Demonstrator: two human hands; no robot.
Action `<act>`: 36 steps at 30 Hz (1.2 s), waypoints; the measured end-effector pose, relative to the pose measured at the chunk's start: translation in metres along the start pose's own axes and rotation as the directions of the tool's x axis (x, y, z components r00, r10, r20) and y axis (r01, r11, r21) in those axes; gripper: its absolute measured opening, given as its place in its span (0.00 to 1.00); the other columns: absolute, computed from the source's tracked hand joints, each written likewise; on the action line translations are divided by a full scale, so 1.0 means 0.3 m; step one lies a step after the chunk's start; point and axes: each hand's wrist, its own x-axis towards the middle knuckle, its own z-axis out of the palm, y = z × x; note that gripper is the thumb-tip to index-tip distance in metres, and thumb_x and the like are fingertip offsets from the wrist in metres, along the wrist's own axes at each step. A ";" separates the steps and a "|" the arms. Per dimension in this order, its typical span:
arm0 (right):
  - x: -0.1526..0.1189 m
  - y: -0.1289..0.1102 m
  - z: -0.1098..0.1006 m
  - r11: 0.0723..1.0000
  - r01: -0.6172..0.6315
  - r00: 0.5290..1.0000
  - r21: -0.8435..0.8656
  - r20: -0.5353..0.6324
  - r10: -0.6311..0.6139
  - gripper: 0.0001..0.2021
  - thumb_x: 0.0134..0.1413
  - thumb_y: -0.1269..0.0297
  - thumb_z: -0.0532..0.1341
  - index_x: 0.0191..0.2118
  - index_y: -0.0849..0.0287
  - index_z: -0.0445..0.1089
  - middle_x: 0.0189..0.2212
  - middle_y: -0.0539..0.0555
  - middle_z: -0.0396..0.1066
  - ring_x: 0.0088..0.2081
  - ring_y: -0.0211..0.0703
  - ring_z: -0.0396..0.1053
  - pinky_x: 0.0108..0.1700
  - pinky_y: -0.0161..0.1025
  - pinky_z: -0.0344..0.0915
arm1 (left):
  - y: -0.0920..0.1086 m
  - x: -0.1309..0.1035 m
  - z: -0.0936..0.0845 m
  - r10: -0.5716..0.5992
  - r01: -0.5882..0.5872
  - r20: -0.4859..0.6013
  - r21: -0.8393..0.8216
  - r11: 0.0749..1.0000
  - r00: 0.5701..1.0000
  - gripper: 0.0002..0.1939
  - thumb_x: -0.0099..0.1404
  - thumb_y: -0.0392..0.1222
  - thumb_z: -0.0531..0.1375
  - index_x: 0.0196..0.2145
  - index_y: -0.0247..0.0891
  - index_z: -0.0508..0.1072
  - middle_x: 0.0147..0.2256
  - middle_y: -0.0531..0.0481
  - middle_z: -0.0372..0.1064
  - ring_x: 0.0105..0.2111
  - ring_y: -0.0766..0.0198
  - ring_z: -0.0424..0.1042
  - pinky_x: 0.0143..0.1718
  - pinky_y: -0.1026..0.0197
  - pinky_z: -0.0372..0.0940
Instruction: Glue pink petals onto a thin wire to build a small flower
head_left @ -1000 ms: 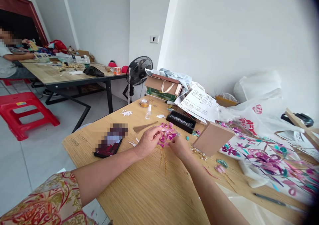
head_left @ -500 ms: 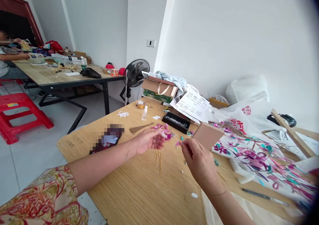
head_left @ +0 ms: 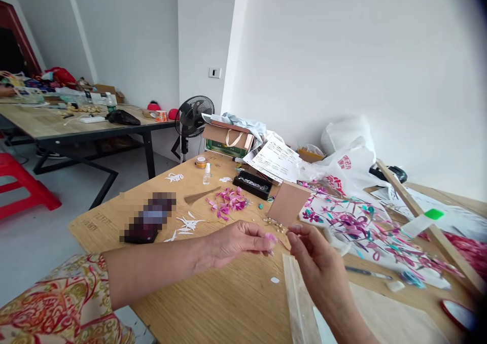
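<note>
Pink petal (head_left: 271, 238), now in left hand (head_left: 239, 242), pile (head_left: 229, 201) uncovered

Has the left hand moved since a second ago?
Yes. Judged against the pink petal pile, the left hand has shifted right and nearer the person, off the pile.

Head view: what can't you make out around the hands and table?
Pink piece in the left hand, head view: partly covered by fingers.
Right hand, head view: anything between its fingertips is too fine to tell.
Phone screen, head view: pixelated.
Text on printed sheet, head view: too small.
Red-rimmed object, head view: cut off by the dark right edge.
</note>
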 end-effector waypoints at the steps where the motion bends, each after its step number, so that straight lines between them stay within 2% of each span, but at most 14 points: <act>1: -0.005 -0.004 -0.014 0.993 -0.089 0.995 0.079 0.056 0.085 0.12 0.51 0.56 0.50 0.33 0.58 0.63 0.20 0.50 0.63 0.22 0.37 0.61 0.23 0.33 0.59 | 0.001 0.005 0.005 0.053 -0.053 -0.004 0.106 0.993 0.999 0.09 0.50 0.43 0.62 0.26 0.34 0.72 0.26 0.53 0.65 0.29 0.72 0.63 0.37 0.66 0.56; 4: -0.018 -0.022 -0.040 0.936 -0.250 0.951 0.247 0.242 0.190 0.13 0.48 0.54 0.53 0.30 0.58 0.66 0.22 0.51 0.65 0.25 0.38 0.62 0.26 0.34 0.60 | -0.001 0.027 0.019 0.195 -0.188 0.020 0.376 0.907 0.981 0.09 0.50 0.45 0.61 0.27 0.37 0.73 0.29 0.52 0.65 0.32 0.69 0.64 0.37 0.66 0.57; 6: -0.027 -0.033 -0.041 0.894 -0.302 0.934 0.332 0.290 0.208 0.12 0.45 0.54 0.56 0.28 0.58 0.67 0.23 0.50 0.65 0.26 0.37 0.62 0.27 0.33 0.59 | -0.007 0.041 0.028 0.276 -0.262 0.051 0.519 0.814 0.960 0.09 0.51 0.46 0.60 0.25 0.37 0.73 0.29 0.52 0.65 0.32 0.68 0.64 0.36 0.66 0.58; 8: -0.038 -0.036 -0.032 0.856 -0.324 0.933 0.402 0.286 0.219 0.11 0.42 0.55 0.58 0.25 0.58 0.66 0.21 0.49 0.65 0.25 0.37 0.61 0.26 0.33 0.59 | -0.011 0.049 0.038 0.318 -0.314 0.110 0.631 0.709 0.942 0.09 0.52 0.45 0.59 0.24 0.37 0.73 0.28 0.52 0.64 0.31 0.68 0.64 0.34 0.67 0.58; 11: -0.062 -0.026 -0.012 0.830 -0.323 0.943 0.454 0.226 0.243 0.10 0.39 0.58 0.60 0.20 0.59 0.64 0.18 0.48 0.63 0.23 0.36 0.60 0.26 0.33 0.57 | -0.014 0.043 0.053 0.302 -0.340 0.199 0.768 0.543 0.932 0.09 0.55 0.44 0.57 0.25 0.37 0.73 0.25 0.52 0.64 0.29 0.69 0.63 0.32 0.67 0.57; 13: -0.084 -0.016 -0.001 0.829 -0.327 0.944 0.453 0.187 0.271 0.10 0.39 0.59 0.60 0.19 0.59 0.63 0.17 0.47 0.63 0.22 0.35 0.59 0.25 0.34 0.57 | -0.019 0.030 0.062 0.279 -0.315 0.202 0.830 0.460 0.939 0.09 0.57 0.44 0.55 0.27 0.38 0.73 0.25 0.52 0.64 0.29 0.68 0.62 0.32 0.67 0.56; 15: -0.108 -0.012 0.007 0.840 -0.334 0.943 0.428 0.145 0.301 0.08 0.39 0.61 0.60 0.19 0.59 0.63 0.16 0.47 0.63 0.21 0.35 0.59 0.24 0.34 0.57 | -0.031 0.017 0.067 0.285 -0.293 0.180 0.857 0.425 0.941 0.10 0.57 0.44 0.55 0.27 0.38 0.73 0.23 0.52 0.64 0.29 0.67 0.62 0.32 0.66 0.56; 17: -0.131 -0.018 0.012 0.866 -0.324 0.946 0.382 0.100 0.309 0.07 0.40 0.64 0.59 0.19 0.59 0.63 0.16 0.47 0.63 0.21 0.35 0.59 0.24 0.33 0.57 | -0.050 0.007 0.069 0.251 -0.256 0.149 0.841 0.476 0.956 0.09 0.56 0.43 0.56 0.25 0.38 0.73 0.21 0.53 0.63 0.28 0.67 0.61 0.30 0.67 0.55; 20: -0.159 -0.041 0.013 0.946 -0.228 0.972 0.230 0.002 0.234 0.07 0.43 0.68 0.57 0.19 0.59 0.63 0.17 0.48 0.63 0.22 0.35 0.59 0.25 0.33 0.56 | -0.078 -0.004 0.070 0.137 -0.118 0.033 0.727 0.676 0.990 0.09 0.54 0.43 0.56 0.23 0.35 0.71 0.22 0.54 0.63 0.26 0.69 0.61 0.29 0.68 0.55; 22: -0.176 -0.057 0.012 0.984 -0.143 0.988 0.107 -0.043 0.148 0.07 0.45 0.70 0.55 0.19 0.59 0.63 0.19 0.48 0.63 0.23 0.35 0.60 0.25 0.32 0.56 | -0.091 -0.010 0.070 0.044 -0.021 -0.021 0.635 0.772 0.999 0.10 0.53 0.44 0.57 0.21 0.34 0.70 0.21 0.55 0.62 0.25 0.70 0.61 0.29 0.68 0.55; 25: -0.195 -0.069 0.013 0.995 -0.096 0.995 0.042 -0.022 0.097 0.08 0.47 0.71 0.54 0.22 0.58 0.65 0.21 0.49 0.65 0.24 0.35 0.62 0.26 0.32 0.57 | -0.103 -0.018 0.064 -0.007 0.027 -0.034 0.613 0.789 0.999 0.10 0.52 0.44 0.58 0.21 0.34 0.70 0.21 0.55 0.63 0.26 0.69 0.61 0.30 0.68 0.55; 30: -0.213 -0.065 0.010 0.994 -0.112 0.993 -0.019 -0.037 0.111 0.08 0.47 0.72 0.53 0.23 0.58 0.66 0.20 0.49 0.67 0.24 0.35 0.63 0.26 0.31 0.57 | -0.113 -0.025 0.072 0.024 0.011 -0.044 0.647 0.763 0.999 0.08 0.51 0.42 0.58 0.26 0.35 0.72 0.23 0.54 0.65 0.27 0.68 0.62 0.31 0.67 0.56; 33: -0.224 -0.062 0.003 0.991 -0.119 0.990 -0.057 -0.082 0.114 0.08 0.47 0.72 0.53 0.23 0.57 0.66 0.20 0.49 0.66 0.23 0.35 0.63 0.25 0.31 0.57 | -0.114 -0.024 0.096 0.030 0.014 -0.064 0.597 0.802 0.998 0.09 0.50 0.44 0.59 0.23 0.35 0.70 0.21 0.55 0.63 0.25 0.69 0.60 0.30 0.67 0.55; 36: -0.244 -0.056 -0.005 0.990 -0.142 0.984 -0.015 -0.112 0.140 0.08 0.48 0.71 0.53 0.24 0.57 0.67 0.21 0.49 0.68 0.23 0.35 0.64 0.26 0.31 0.58 | -0.116 -0.018 0.120 -0.022 0.053 -0.066 0.524 0.850 0.998 0.10 0.50 0.45 0.59 0.21 0.34 0.70 0.19 0.56 0.61 0.24 0.70 0.58 0.29 0.67 0.54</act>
